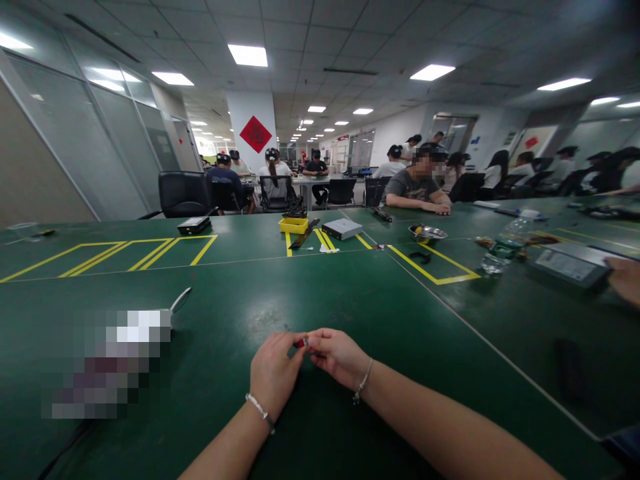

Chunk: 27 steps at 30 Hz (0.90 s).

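A small red piece with a silvery end (301,343) is pinched between my two hands, just above the green tabletop near the middle of the table's front. Its exact kind is too small to make out. My left hand (275,365) grips the red side with thumb and forefinger. From the right, my right hand (339,353) closes its thumb and fingertips around the silvery end, and the fingers hide part of it. Both hands meet at the fingertips.
A blurred-out object (117,363) lies to the left. Farther back are a black-and-silver drive (194,225), a yellow bin (293,226) with black cables, a grey metal box (342,229) and a metal bowl (427,233). A water bottle (510,243) and power supply (573,263) stand right, beside another person's hand (626,280).
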Each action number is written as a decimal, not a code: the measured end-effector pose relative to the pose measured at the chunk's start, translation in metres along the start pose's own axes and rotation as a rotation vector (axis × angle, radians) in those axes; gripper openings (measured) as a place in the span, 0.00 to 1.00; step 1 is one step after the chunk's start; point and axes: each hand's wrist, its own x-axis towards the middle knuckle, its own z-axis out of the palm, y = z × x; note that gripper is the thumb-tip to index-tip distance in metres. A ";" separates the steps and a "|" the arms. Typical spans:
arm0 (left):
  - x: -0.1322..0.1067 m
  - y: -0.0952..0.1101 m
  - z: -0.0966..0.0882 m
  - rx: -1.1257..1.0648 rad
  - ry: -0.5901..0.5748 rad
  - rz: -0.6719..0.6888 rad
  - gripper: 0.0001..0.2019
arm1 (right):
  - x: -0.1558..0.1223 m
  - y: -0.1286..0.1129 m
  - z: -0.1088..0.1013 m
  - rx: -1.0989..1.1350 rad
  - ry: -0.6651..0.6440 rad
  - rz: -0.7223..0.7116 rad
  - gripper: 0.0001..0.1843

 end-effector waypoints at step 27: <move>-0.002 0.006 0.002 0.239 -0.130 0.043 0.03 | 0.008 0.023 0.008 -0.738 0.281 -0.312 0.08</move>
